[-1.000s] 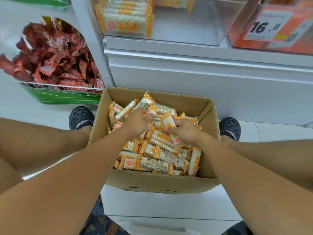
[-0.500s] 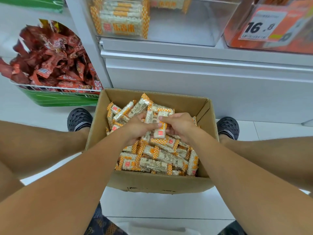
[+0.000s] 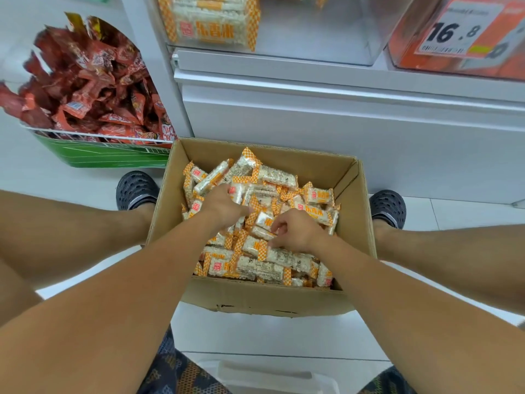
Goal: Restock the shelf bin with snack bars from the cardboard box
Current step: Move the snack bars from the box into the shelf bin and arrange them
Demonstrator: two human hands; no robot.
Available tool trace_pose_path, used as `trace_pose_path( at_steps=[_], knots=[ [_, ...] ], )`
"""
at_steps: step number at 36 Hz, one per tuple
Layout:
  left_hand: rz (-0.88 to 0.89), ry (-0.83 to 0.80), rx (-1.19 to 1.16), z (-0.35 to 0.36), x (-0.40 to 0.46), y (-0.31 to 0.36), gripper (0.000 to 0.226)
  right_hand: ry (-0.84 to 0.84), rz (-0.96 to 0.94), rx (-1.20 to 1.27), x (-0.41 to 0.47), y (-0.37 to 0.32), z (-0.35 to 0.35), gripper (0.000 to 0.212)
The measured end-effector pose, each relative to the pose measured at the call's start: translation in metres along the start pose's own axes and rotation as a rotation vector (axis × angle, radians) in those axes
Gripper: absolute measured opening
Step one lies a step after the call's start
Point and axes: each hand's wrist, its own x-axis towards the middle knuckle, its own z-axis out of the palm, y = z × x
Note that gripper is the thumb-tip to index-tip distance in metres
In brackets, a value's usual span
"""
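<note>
An open cardboard box (image 3: 255,302) stands on the floor between my feet, filled with several orange-and-white wrapped snack bars (image 3: 278,177). My left hand (image 3: 224,204) is over the middle left of the pile, its fingers curled round a few bars whose ends stick out past it. My right hand (image 3: 295,231) is lower and to the right, fingertips pinching a bar (image 3: 262,231) on top of the pile. Above, the clear shelf bin (image 3: 326,38) holds a small stack of the same bars (image 3: 210,21) at its left side.
A green wire basket (image 3: 108,155) heaped with red snack packets hangs at the left. An orange bin with a 16.8 price tag (image 3: 454,27) is at the upper right. The white shelf base (image 3: 341,132) rises right behind the box. My dark shoes (image 3: 136,189) flank the box.
Half a second ago my right hand brought a bar up to my left hand. It has since dropped back down to the pile on the right, while my left hand stayed in place with its bars.
</note>
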Motion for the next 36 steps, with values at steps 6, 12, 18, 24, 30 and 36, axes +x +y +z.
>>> trace_pose_path(
  at_steps=[6,12,18,24,30,36],
  knots=[
    [-0.121,-0.011,-0.174,-0.004,-0.001,0.0,0.095,0.202,-0.079,-0.025,-0.001,-0.004,-0.009,0.02],
    [-0.182,-0.177,-0.522,-0.002,0.002,0.006,0.099,-0.057,0.134,0.92,-0.006,-0.006,-0.057,0.022],
    [-0.18,-0.339,-0.699,-0.004,-0.009,0.028,0.06,-0.067,0.098,1.099,-0.008,-0.012,-0.057,0.016],
    [-0.142,-0.295,-0.655,-0.001,-0.014,0.037,0.081,0.051,0.096,1.058,-0.01,-0.025,-0.048,0.015],
    [-0.101,-0.095,-0.725,0.0,-0.01,0.044,0.1,0.112,-0.029,0.971,-0.017,-0.04,-0.053,0.028],
    [-0.033,0.049,-0.745,-0.011,-0.005,0.052,0.081,-0.107,-0.216,0.648,-0.02,-0.044,-0.066,0.081]
  ],
)
